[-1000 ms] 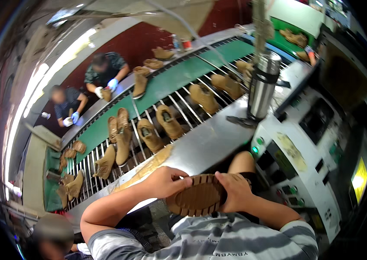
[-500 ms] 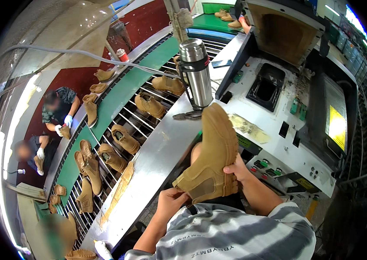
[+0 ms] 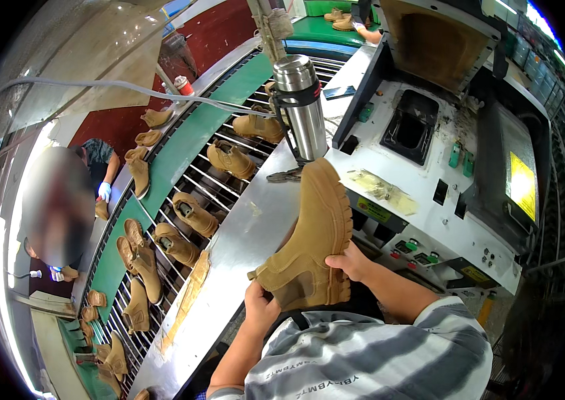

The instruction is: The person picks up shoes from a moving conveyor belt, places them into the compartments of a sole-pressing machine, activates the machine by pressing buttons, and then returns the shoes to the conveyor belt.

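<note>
A tan ankle boot [image 3: 312,230] with a lugged sole is held up in front of my body, its toe pointing away and its sole turned to the right. My left hand [image 3: 260,305] is closed on the top edge of the boot's shaft, beside the elastic side panel. With the thumb on the side near the sole, my right hand [image 3: 349,261] grips the heel end; its other fingers are hidden behind the boot. Past the toe, a steel thermos [image 3: 308,123] stands on the metal ledge next to dark pliers [image 3: 285,175].
Left of the metal ledge [image 3: 256,217], a roller conveyor with a green strip [image 3: 182,147] carries several tan boots [image 3: 177,244]. A white machine [image 3: 376,170] with a raised lid [image 3: 429,50] stands at right. A phone [image 3: 340,93] lies behind the thermos. Other people work across the conveyor.
The boot has shifted slightly left and turned a little, both my hands still on it. Across the conveyor, a person has moved. More boots show at the lower left.
</note>
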{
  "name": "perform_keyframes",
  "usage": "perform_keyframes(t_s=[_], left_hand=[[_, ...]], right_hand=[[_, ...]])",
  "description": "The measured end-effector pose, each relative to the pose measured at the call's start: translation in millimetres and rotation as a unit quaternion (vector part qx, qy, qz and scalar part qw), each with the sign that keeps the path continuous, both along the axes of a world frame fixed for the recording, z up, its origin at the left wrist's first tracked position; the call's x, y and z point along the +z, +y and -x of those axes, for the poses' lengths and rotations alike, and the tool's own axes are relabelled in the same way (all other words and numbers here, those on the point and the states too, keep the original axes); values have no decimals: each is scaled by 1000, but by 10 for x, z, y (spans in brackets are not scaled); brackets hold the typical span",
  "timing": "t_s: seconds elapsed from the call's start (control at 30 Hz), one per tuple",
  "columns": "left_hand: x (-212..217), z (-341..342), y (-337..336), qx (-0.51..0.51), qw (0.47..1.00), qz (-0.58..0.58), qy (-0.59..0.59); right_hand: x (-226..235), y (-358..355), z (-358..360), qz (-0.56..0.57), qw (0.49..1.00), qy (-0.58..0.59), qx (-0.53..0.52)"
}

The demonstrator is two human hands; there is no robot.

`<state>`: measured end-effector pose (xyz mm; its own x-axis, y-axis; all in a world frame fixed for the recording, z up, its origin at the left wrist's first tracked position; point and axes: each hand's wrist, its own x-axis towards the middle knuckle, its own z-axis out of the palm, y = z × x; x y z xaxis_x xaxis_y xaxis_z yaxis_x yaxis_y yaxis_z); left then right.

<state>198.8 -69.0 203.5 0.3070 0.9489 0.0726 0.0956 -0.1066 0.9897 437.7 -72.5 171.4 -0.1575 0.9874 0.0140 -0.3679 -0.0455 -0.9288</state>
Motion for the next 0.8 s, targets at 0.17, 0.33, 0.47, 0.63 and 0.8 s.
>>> perform_keyframes(t_s=[0.17, 0.33, 0.47, 0.63, 0.8], left_hand=[[277, 27, 247, -120, 980, -121, 103], [534, 136, 417, -186, 942, -123, 253], [520, 98, 500, -211, 914, -101, 333], [212, 108, 522, -288, 840, -83, 452], [41, 89, 343, -220, 924, -26, 312]], right_hand=[[316, 25, -96, -77, 987, -131, 43], [237, 9, -92, -54, 977, -198, 57], [-44, -24, -66, -10, 976, -208, 56], [311, -43, -33, 30, 945, -316, 82], [316, -6, -89, 9, 936, -347, 61]])
